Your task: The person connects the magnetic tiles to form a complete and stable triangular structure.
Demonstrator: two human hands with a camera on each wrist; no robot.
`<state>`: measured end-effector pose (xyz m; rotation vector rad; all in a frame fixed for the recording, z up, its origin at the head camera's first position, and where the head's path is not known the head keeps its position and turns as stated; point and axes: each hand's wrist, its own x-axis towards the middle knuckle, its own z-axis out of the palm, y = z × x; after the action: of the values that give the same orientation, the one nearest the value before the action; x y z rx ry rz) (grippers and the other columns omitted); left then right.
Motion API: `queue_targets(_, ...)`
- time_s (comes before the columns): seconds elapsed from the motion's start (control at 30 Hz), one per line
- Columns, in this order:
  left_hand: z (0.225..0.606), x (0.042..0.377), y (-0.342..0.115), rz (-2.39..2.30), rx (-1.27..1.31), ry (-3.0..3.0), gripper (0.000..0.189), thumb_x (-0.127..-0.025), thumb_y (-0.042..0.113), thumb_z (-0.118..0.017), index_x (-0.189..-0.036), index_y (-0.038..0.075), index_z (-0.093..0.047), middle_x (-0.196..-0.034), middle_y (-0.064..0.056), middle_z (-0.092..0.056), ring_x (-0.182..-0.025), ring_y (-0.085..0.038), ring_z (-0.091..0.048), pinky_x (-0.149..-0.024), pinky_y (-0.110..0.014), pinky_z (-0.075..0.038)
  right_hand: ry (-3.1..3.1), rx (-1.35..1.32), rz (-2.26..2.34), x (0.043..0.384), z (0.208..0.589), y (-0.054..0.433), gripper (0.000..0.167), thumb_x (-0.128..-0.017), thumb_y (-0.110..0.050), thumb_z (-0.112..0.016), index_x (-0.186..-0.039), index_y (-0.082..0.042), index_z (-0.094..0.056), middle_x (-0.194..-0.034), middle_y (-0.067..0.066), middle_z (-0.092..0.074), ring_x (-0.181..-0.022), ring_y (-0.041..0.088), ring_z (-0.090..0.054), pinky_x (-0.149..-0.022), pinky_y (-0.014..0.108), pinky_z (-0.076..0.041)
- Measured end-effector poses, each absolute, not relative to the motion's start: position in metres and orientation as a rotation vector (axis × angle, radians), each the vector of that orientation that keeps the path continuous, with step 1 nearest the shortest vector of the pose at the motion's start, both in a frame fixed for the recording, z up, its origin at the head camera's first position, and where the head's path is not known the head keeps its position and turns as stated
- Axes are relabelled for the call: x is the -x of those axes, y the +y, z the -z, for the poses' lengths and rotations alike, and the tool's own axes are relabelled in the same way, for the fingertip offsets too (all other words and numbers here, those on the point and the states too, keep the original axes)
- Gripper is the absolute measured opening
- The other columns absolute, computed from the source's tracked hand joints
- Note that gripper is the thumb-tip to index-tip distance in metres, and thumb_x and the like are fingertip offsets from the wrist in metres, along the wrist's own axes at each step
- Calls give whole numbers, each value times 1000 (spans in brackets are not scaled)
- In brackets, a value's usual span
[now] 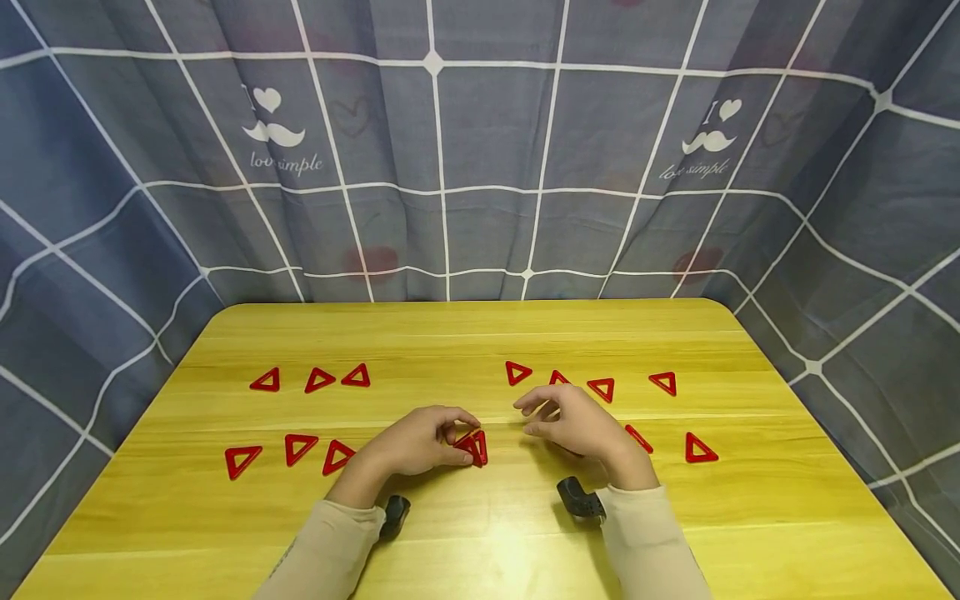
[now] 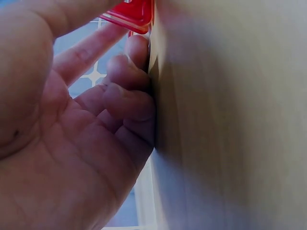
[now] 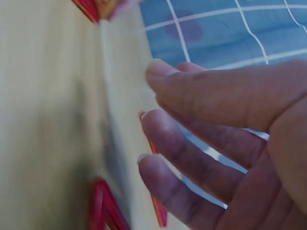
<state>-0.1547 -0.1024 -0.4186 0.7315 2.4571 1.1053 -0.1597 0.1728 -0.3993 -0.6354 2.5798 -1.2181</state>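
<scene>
My left hand rests low over the middle of the table, its thumb and fingers pinching red triangle pieces that stand tilted together. In the left wrist view a red triangle's corner shows between thumb and fingers, while the other fingers curl against the tabletop. To the right, my right hand hovers just above the table with relaxed, slightly bent fingers and holds nothing. A red triangle, partly hidden, lies beside that hand; another triangle shows beyond its fingers. How many pieces the left hand pinches is unclear.
Several loose red triangles lie at the left, among them a front-row triangle and a back-row triangle. More are at the right, such as one triangle. A grey checked curtain surrounds the wooden table at back and sides.
</scene>
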Motion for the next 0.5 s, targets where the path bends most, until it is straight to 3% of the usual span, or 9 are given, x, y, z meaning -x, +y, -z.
queue_targets(0.3, 417, 153, -102, -1139, -704, 2446, 39, -89, 18, -79, -126, 11, -67, -83, -1, -55, -75, -15, -49, -66, -30, -42, 2572, 431, 1211, 157, 391, 203, 30, -79, -4, -85, -108, -5, -74, -106, 8, -70, -96, 26, -67, -76, 35, -55)
queue_targets(0.5, 417, 153, -103, -1135, -712, 2435, 38, -91, 19, -78, -127, 12, -66, -83, -1, -55, -75, -14, -49, -66, -30, -41, 2576, 336, 1161, 155, 392, 216, 41, -69, -11, -94, -106, -9, -75, -105, 3, -70, -101, 25, -66, -87, 42, -53)
